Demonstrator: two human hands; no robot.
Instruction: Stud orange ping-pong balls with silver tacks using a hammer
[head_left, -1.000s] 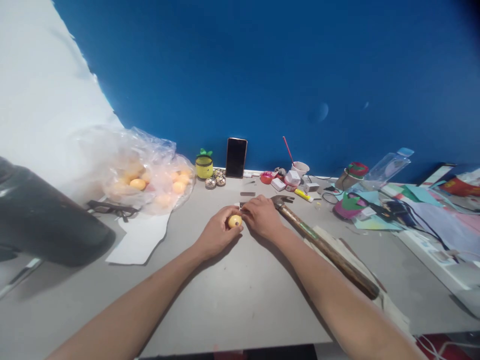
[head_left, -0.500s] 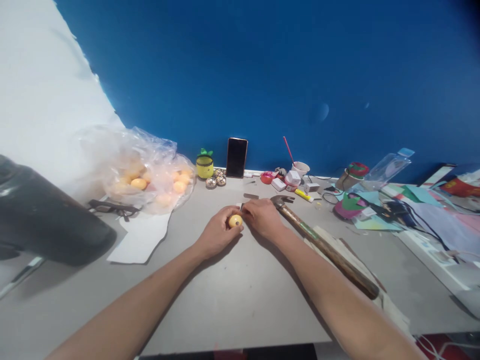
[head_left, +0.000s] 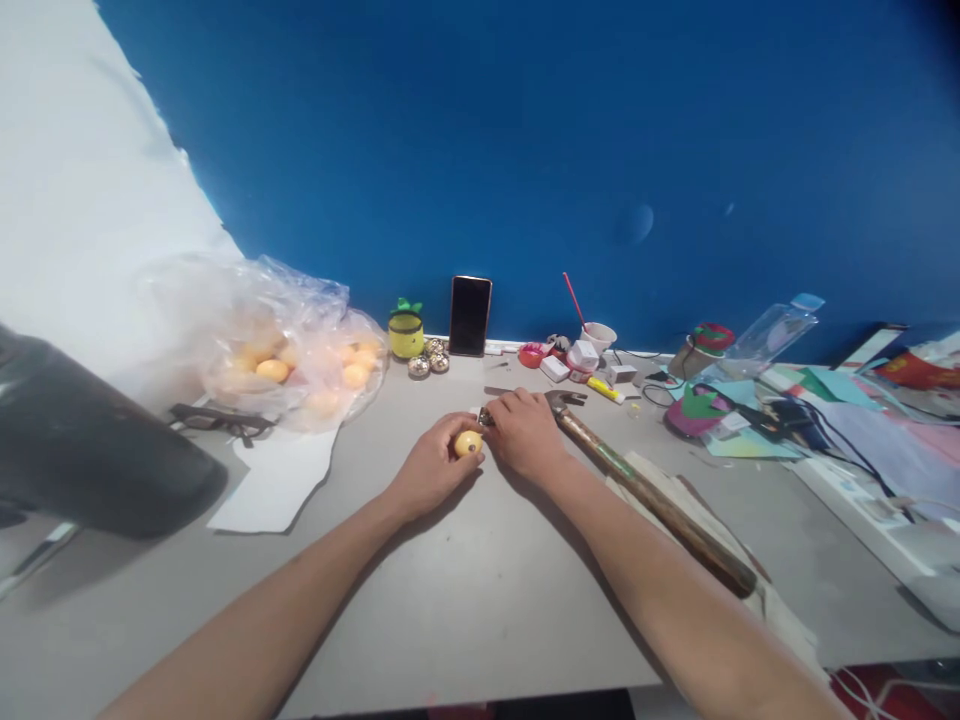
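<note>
My left hand is closed around a small yellow ball with a dark spot on its front, held low over the table. Right beside it, the fingers of my right hand are curled down at a small dark and shiny piece, whose kind I cannot make out. Behind those fingers a thin flat metal strip lies on the table, partly hidden. A claw hammer with a worn wooden handle rests just right of my right hand, partly on a cloth.
At left are a clear plastic bag of orange-yellow balls, glasses, white paper and a large dark cylinder. A phone leans on the blue wall near several shiny balls. Papers and a power strip lie at right.
My right hand has flattened slightly, and more of the shiny piece at its fingertips shows. The yellow ball has turned a little in my left hand. The view has shifted slightly.
</note>
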